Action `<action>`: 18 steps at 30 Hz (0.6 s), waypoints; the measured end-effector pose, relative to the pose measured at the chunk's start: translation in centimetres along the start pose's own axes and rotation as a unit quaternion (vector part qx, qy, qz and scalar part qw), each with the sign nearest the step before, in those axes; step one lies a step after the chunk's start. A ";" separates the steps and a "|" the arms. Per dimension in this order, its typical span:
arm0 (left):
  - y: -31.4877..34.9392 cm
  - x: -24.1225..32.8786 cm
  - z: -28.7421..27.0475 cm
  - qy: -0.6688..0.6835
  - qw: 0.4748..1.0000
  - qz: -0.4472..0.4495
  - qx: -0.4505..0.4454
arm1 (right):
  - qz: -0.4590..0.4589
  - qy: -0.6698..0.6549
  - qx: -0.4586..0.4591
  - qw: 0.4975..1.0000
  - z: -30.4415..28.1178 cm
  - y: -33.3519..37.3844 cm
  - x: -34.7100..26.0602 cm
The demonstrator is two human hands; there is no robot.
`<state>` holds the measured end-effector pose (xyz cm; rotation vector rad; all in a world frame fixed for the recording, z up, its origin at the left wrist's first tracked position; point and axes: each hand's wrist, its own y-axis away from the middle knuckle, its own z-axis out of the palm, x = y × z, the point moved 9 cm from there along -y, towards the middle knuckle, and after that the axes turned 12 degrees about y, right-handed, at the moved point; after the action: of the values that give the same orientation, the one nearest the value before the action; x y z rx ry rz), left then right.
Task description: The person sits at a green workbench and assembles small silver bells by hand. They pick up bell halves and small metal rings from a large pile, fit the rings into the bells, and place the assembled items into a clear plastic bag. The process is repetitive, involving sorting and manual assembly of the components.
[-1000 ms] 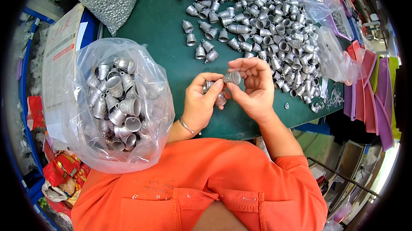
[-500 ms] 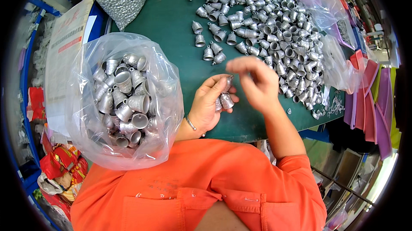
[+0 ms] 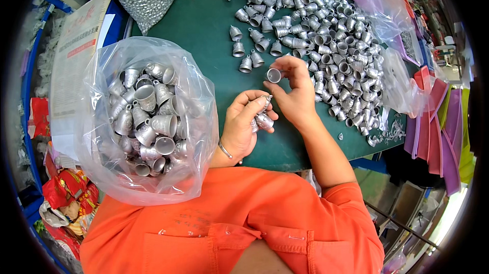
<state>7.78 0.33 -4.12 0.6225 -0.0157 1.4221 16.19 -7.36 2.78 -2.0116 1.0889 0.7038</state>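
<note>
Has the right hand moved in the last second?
Yes. The right hand left the left hand and reached toward the loose bell pile, pinching one bell.

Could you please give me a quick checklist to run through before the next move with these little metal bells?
1. Right hand grips a single bell at its fingertips, open mouth up: ok.
2. Left hand holds a few bells securely: ok.
3. Clear bag of bells sits open beside the left hand: ok.
4. Loose pile on the green table lies within reach: ok.
5. Held bell free of defects: cannot tell.
</note>
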 end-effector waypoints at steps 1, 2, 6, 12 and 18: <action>0.0 0.0 0.0 -0.004 1.000 0.000 0.002 | 0.000 -0.031 0.016 0.999 -0.4 0.3 -0.1; 0.0 -0.1 -0.1 -0.002 1.000 -0.006 0.008 | 0.000 -0.063 0.033 0.998 -0.9 0.6 -0.3; -0.1 -0.4 -0.1 0.007 1.000 -0.018 0.011 | -0.004 -0.187 0.035 0.982 -1.9 0.8 -1.5; -0.1 -0.8 0.4 0.029 0.998 -0.047 0.005 | 0.256 -0.472 -0.138 0.832 0.4 1.8 -0.1; 0.1 -1.1 0.7 0.041 0.996 -0.076 -0.002 | 0.001 0.113 -0.081 0.990 -0.5 -1.0 -2.0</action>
<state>7.73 -0.98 -3.87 0.5488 0.0925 1.2987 16.11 -6.52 4.86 -2.2737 1.1958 0.5912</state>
